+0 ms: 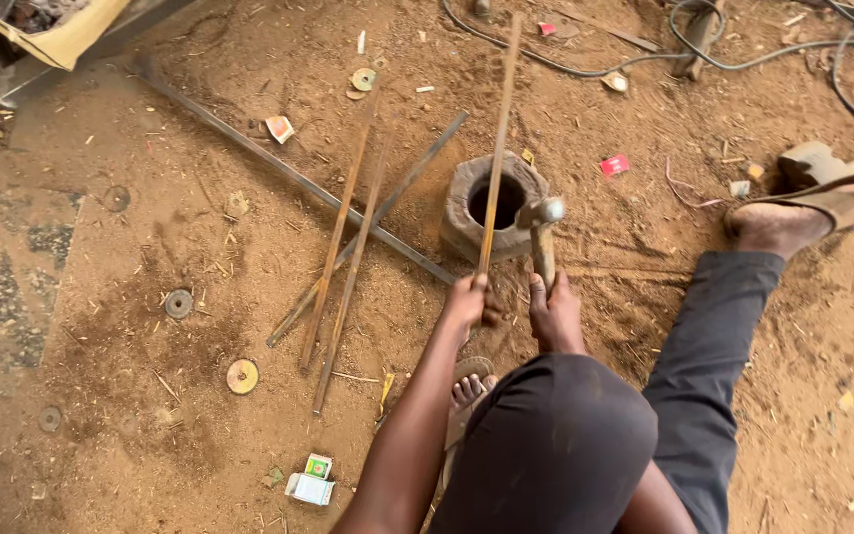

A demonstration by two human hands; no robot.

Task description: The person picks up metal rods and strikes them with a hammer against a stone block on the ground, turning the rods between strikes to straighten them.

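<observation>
**Seated person holds a thin rod over a hollow metal block, hammer ready**

Seen from above, a person sits on reddish dirt ground. The landmark is a rusty hollow metal block [494,205], round with a dark hole in its middle, just ahead of the person's hands.

The left hand [467,300], just on the near side of the block, has its fingers wrapped tight around the near end of a long thin rod [499,129]. The rod lies across the block's hole and runs on far beyond it.

The right hand [553,311], beside the left, is closed around the handle of a hammer [542,222], whose head sits at the block's right rim, close to the rod.

Left of the block, three more thin rods [346,242] lie loose on the ground, crossing a long dark steel bar [289,168]. Judging by this, one rod is being worked and the others wait. Whether the held rod is already straightened or shaped cannot be told.

Flat round discs [242,376] lie scattered further left. Black cables [733,59] curl beyond the block to the right.
</observation>
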